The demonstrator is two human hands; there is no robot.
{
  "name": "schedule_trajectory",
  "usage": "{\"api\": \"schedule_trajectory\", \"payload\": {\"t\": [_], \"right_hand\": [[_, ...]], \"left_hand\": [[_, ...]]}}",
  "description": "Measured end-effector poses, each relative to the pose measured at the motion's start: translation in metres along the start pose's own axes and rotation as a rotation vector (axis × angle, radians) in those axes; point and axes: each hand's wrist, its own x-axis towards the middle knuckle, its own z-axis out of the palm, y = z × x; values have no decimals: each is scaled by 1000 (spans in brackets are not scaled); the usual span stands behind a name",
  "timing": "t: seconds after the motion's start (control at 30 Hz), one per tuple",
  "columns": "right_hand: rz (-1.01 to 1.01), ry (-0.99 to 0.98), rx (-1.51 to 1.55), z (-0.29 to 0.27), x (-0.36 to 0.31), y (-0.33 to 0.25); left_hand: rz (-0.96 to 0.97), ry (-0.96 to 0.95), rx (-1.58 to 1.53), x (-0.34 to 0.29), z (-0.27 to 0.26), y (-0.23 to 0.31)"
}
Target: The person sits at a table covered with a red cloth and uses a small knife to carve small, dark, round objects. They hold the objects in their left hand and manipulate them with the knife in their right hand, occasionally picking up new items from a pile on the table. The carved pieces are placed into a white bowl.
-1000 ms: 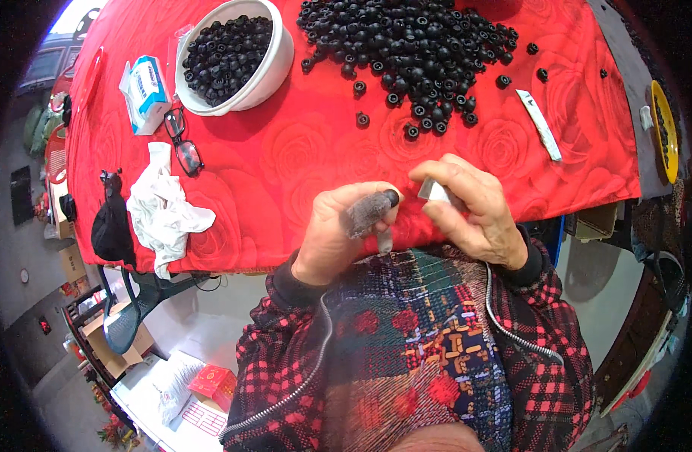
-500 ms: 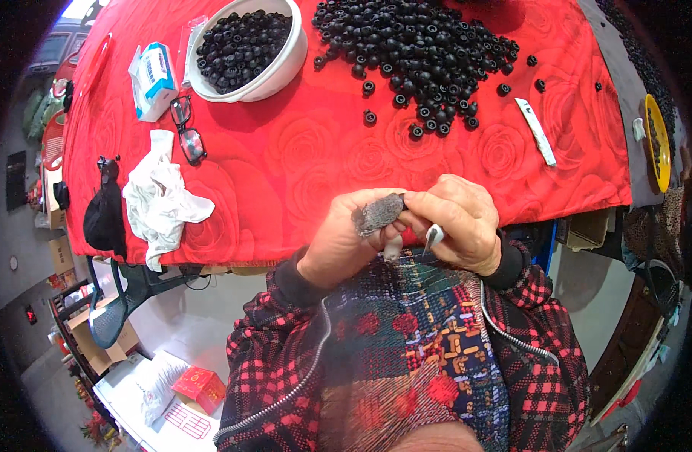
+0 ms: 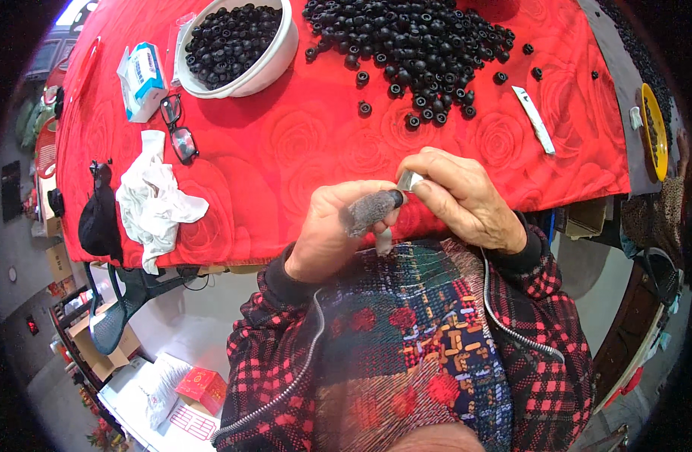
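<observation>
My left hand (image 3: 319, 230) is closed in front of me, just above the table's near edge. A fuzzy grey cover (image 3: 370, 212) sits over its thumb, and a whitish wrap (image 3: 384, 241) shows below on what looks like another finger. At the thumb's tip it pinches a small round black piece (image 3: 396, 198), partly hidden. My right hand (image 3: 466, 200) grips a small flat blade (image 3: 408, 181), silvery with a white part, between thumb and forefinger. The blade is close to the black piece; whether they touch, I cannot tell.
Many black round pieces (image 3: 406, 53) lie heaped on the red tablecloth (image 3: 301, 151). More fill a white bowl (image 3: 274, 71). Glasses (image 3: 182, 135), a tissue pack (image 3: 142, 79) and a white cloth (image 3: 154, 200) lie left. A white strip-shaped tool (image 3: 534, 120) and yellow dish (image 3: 653, 135) are right.
My right hand has turned and moved up, so the blade now points at the black piece, which shows more. My left hand has shifted slightly left.
</observation>
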Motion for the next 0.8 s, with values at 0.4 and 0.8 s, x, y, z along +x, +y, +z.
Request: {"api": "schedule_trajectory", "payload": {"t": [0.4,0.8], "right_hand": [[11,-66,2,-2,3,4],[15,-133,48,-7,0,11]], "left_hand": [[-25,-17,27,3,-4,-1],[-19,-40,-19,7,-11,-8]]}}
